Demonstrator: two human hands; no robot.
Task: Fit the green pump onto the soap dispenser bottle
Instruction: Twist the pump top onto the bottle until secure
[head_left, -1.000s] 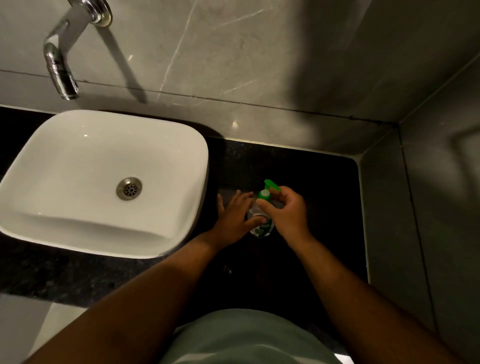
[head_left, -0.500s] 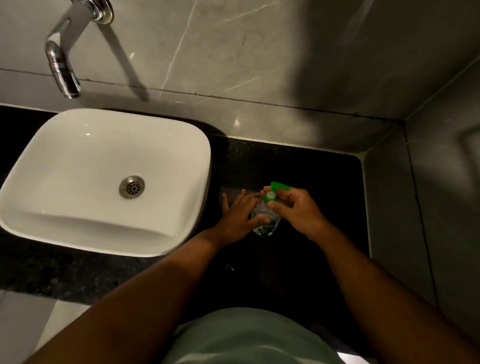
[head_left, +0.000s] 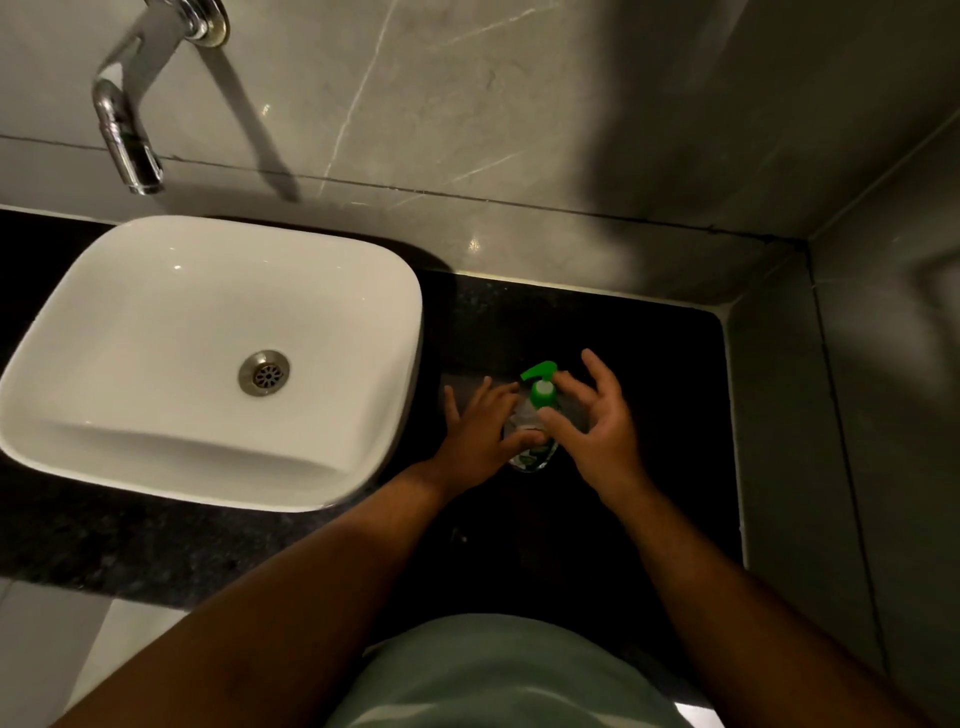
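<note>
A small clear soap dispenser bottle (head_left: 531, 451) stands on the black stone counter (head_left: 597, 332), right of the sink. The green pump (head_left: 540, 383) sits on its neck, nozzle pointing up-left toward the sink. My left hand (head_left: 480, 428) wraps the bottle's body from the left, thumb across its front. My right hand (head_left: 597, 421) is at the pump from the right: thumb and index fingertip touch the green collar while the other fingers spread wide. Most of the bottle is hidden behind both hands.
A white basin (head_left: 119, 457) with a metal drain (head_left: 264, 372) fills the left side. A chrome tap (head_left: 127, 130) juts from the grey marble wall (head_left: 519, 130). A side wall (head_left: 883, 415) bounds the counter on the right. My torso is at the bottom.
My right hand has gone from closed over the pump head to fingers spread, rotating around the collar. The nozzle has swung from pointing right to pointing up-left. My left hand stays on the bottle.
</note>
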